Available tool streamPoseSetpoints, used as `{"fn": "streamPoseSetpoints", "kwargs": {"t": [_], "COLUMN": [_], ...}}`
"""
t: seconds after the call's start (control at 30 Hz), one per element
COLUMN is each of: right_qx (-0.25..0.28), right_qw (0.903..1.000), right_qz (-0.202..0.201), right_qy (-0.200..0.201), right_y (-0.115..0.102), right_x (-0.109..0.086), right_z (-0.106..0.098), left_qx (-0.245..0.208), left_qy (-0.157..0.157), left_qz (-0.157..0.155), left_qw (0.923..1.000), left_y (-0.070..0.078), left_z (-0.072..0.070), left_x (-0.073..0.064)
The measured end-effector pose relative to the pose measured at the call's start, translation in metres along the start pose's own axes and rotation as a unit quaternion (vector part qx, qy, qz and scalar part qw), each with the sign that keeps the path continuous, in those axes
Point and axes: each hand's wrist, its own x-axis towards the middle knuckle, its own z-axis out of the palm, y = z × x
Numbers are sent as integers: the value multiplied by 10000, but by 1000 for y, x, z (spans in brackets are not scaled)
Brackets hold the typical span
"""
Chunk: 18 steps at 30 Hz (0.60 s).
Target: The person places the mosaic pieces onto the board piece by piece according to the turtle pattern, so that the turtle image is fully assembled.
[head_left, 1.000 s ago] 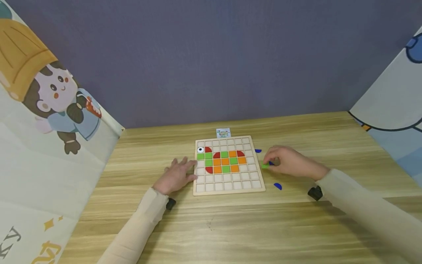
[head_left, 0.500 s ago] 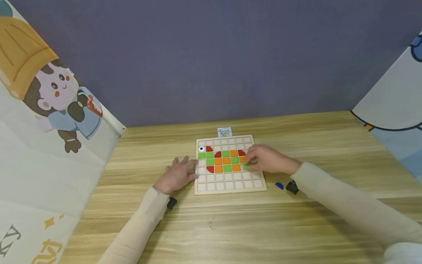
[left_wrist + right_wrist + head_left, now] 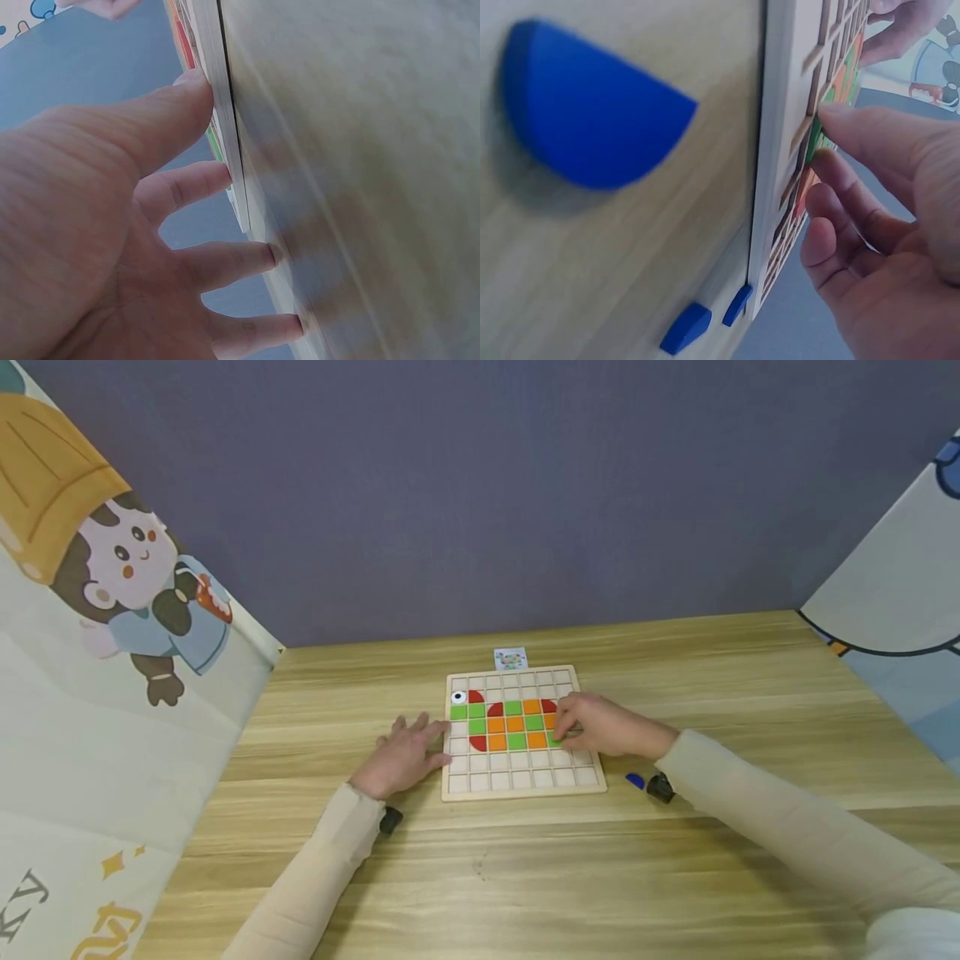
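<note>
A wooden grid board (image 3: 525,782) lies on the table, with green, orange and red tiles in a pattern and a white eye tile (image 3: 458,697) at its upper left. At the board's left edge my left hand (image 3: 401,760) is spread, thumb and index finger (image 3: 206,180) touching the rim. My right hand (image 3: 603,725) is over the board's right part and pinches a green tile (image 3: 815,140) between thumb and index finger. That tile sits in or at a cell beside an orange tile (image 3: 536,741); whether it lies fully flat is hidden by the fingers.
A blue half-round piece (image 3: 592,109) lies right of the board, near the right wrist. Two more blue pieces, one of them a blue piece (image 3: 686,328), lie farther along that side. A small picture card (image 3: 511,658) touches the board's far edge. A dark wall (image 3: 480,510) stands behind.
My right hand has moved left from the table onto the board, carrying the green tile to a cell in the lower coloured row. The left hand has stayed at the board's edge.
</note>
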Motion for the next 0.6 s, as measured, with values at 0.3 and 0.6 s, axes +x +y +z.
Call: {"fn": "streamPoseSetpoints", "kwargs": {"t": [0.3, 0.6], "right_qx": [-121, -216], "right_qw": [9986, 9947], "right_qz": [393, 954], "right_qy": [345, 328], "right_y": [18, 42], "right_x": [-22, -53], "right_z": [-16, -28], "left_qx": [-33, -47], "left_qy": [-10, -27], "left_qz": [-14, -19], "left_qw": [10000, 10000], "left_y": [0, 1], "left_z": [1, 0], "left_x": [-1, -1]}}
